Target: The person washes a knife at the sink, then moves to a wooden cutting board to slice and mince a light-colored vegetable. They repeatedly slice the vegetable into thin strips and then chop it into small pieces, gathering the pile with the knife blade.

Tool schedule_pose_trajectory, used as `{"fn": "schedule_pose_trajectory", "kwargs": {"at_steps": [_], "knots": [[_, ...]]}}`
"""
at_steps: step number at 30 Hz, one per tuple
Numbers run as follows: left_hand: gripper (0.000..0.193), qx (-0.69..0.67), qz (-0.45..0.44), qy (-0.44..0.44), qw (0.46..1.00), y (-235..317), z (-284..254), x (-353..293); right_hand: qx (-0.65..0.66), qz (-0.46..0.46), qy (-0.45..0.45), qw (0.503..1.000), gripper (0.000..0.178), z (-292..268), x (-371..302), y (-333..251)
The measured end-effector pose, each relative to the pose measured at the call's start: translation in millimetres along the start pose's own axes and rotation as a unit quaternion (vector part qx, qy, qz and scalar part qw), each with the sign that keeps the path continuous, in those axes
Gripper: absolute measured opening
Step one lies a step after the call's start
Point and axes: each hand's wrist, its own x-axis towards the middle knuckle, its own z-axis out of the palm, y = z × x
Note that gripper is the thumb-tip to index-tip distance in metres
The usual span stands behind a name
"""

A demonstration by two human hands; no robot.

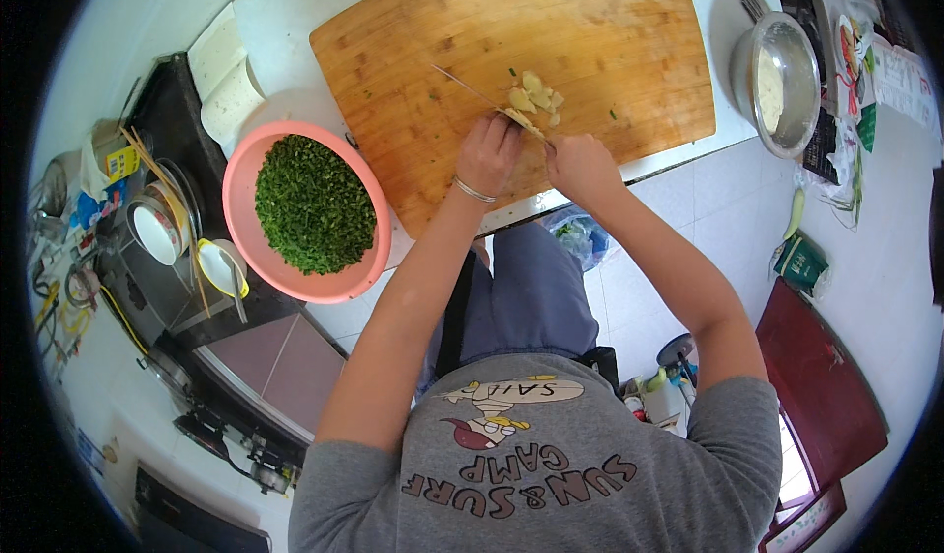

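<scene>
My right hand (585, 170) is closed round the handle end of a kitchen knife (462, 83), whose thin blade points up and to the left over the wooden cutting board (413, 71). Close beside the blade, my left hand (487, 155) has its fingers curled down to the board; what lies under them is hidden. Pale yellow slices, apparently ginger, cling along the blade by the fingertips. Beyond the knife rests a small heap of ginger slices (534, 96). A few green bits are scattered on the wood.
Left of the board stands a pink basin (236, 214) of chopped greens (315, 204). A metal bowl (798, 145) holding something pale, perhaps flour, sits at the right. Farther left are a stove (162, 111), bowls and chopsticks (177, 194). The counter's front edge runs before my waist.
</scene>
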Motion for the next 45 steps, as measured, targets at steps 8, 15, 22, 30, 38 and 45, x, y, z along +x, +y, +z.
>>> {"fn": "schedule_pose_trajectory", "kwargs": {"at_steps": [8,15,22,30,38,45], "knots": [[0.019,0.015,-0.003,-0.009,1.000,1.9,-2.1,-1.0,0.002,-0.009,0.003,1.000,0.025,13.4,7.6,9.5],[0.021,0.018,0.002,-0.018,1.000,-0.4,-0.2,-0.3,0.032,0.020,-0.039,0.999,0.021,15.8,34.8,0.2],[0.020,-0.004,-0.035,-0.011,0.999,4.5,-3.7,-0.6,0.066,0.003,-0.012,0.998,0.025,14.4,30.7,21.6],[0.024,-0.028,-0.039,-0.019,0.999,11.2,-12.8,-3.6,0.123,-0.016,0.090,0.988,0.026,-11.9,5.0,25.0],[0.019,0.028,-0.039,-0.032,0.998,9.3,-8.8,-8.7,0.028,-0.059,0.079,0.995,0.016,10.1,-19.1,17.6],[0.023,-0.001,-0.039,-0.030,0.999,8.3,-12.5,-1.4,0.063,-0.017,0.118,0.991,0.020,7.8,-16.0,18.2]]}}
